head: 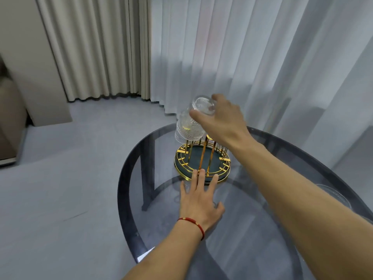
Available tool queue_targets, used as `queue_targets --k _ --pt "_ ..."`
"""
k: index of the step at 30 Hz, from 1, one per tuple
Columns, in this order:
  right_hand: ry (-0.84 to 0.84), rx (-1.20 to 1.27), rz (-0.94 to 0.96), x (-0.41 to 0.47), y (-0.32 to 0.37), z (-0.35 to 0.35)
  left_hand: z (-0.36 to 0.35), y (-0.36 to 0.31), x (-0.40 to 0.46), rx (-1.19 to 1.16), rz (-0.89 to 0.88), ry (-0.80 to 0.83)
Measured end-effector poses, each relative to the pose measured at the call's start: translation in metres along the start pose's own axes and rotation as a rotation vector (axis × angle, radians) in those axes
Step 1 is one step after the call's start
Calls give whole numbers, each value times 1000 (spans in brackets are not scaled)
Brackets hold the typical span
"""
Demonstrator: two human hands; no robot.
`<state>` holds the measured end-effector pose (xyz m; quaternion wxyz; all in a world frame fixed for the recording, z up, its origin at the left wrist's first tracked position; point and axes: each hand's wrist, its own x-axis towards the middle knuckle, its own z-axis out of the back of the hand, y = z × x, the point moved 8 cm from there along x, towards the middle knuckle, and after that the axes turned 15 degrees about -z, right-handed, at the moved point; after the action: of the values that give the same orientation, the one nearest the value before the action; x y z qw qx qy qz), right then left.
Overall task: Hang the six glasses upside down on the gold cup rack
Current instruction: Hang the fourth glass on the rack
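Note:
A gold cup rack (201,165) with a dark green round base stands on the smoked-glass table (252,229). My right hand (220,120) grips a clear ribbed glass (191,122) by its bottom end, tilted mouth down over the rack's upper left prongs. Flat on the table lies my left hand (199,197), fingers spread, fingertips touching the near rim of the rack's base. More glass shows behind my right wrist on the rack's far right side, mostly hidden.
The round table has a dark rim and dark legs seen through its top. A clear glass object (335,196) sits at the right, partly behind my right forearm. White sheer curtains hang behind; beige curtains and grey floor are at the left.

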<state>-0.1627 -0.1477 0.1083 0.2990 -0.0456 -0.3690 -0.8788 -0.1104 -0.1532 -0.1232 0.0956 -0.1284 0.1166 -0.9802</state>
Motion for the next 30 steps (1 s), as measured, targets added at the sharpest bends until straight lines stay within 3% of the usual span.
queue_targets --k 5,24,28,30 --pt "-10 -190 -29 19 -3 -35 -2 -1 3 11 8 17" --pt "-40 -322 -58 10 -24 -63 19 -8 2 38 -17 51" --pt "-174 -180 56 -15 -33 -36 29 -14 0 22 -4 -2" --pt "-224 -133 103 -33 -48 -17 41 -24 1 -43 -32 -125"
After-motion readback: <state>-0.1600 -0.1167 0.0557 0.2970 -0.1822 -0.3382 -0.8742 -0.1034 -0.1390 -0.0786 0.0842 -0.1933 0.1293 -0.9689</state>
